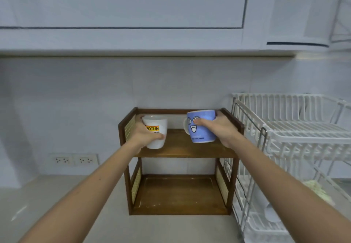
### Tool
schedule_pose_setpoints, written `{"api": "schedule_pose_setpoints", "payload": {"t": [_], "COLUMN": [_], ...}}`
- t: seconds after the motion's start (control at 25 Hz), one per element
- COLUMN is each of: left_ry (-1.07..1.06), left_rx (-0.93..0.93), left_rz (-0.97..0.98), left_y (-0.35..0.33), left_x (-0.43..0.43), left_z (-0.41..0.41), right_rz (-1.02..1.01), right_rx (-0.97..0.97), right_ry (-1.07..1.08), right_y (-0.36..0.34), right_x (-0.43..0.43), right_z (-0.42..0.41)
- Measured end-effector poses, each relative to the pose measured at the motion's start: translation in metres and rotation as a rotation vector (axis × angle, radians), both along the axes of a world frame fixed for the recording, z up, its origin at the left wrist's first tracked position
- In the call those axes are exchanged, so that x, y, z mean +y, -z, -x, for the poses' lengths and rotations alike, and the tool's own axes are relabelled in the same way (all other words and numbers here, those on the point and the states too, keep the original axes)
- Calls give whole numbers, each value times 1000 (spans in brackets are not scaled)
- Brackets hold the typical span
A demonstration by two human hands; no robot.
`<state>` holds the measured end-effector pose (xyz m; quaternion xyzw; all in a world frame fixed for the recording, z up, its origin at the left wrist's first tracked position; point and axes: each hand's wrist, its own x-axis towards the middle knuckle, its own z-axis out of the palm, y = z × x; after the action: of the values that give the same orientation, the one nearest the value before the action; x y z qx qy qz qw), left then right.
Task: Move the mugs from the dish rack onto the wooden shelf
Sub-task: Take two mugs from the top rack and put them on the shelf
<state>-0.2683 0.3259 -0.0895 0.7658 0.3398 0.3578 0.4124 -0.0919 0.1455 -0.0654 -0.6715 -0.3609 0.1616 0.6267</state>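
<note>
A two-tier wooden shelf [182, 152] stands on the counter against the wall. My left hand [143, 135] grips a white mug [156, 140] with a yellow label, held at the left of the upper tier. My right hand [221, 128] grips a blue mug [201, 128] with a cartoon face, its handle pointing left, at the right of the upper tier. Both mugs are upright; whether they rest on the board or hover just above it I cannot tell. The lower tier [178, 193] holds nothing.
A white wire dish rack [296, 128] with two levels stands right beside the shelf; a white cup [271, 212] lies in its lower level. Wall sockets [74, 160] sit left of the shelf. Wall cabinets [133, 14] hang overhead.
</note>
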Motion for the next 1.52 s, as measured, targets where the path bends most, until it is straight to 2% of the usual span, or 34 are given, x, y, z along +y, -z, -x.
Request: {"api": "schedule_pose_setpoints", "payload": {"t": [0.12, 0.4, 0.68, 1.2, 1.28, 1.36, 1.44, 1.52], "left_ry": [-15, 0, 36, 43, 30, -53, -178, -194], "left_rx": [-16, -6, -89, -79, -62, -61, -140, -224], "left_rz": [-29, -51, -8, -44, -48, -68, -124, -191], "left_y": [13, 30, 42, 51, 52, 54, 64, 80], "left_x": [15, 47, 60, 70, 63, 47, 19, -22], "left_z": [-8, -21, -26, -32, -29, -25, -22, -17], "right_rz": [19, 95, 137, 154, 156, 180, 181, 141], "right_rx": [-47, -145, -114, -91, -55, -68, -202, -337], "right_ry": [71, -47, -63, -178, -142, -19, 122, 153], "right_y": [18, 31, 59, 62, 65, 72, 82, 93], "right_x": [22, 68, 83, 101, 96, 84, 62, 28], "right_z": [-3, -12, -30, -45, -39, -28, -13, 5]}}
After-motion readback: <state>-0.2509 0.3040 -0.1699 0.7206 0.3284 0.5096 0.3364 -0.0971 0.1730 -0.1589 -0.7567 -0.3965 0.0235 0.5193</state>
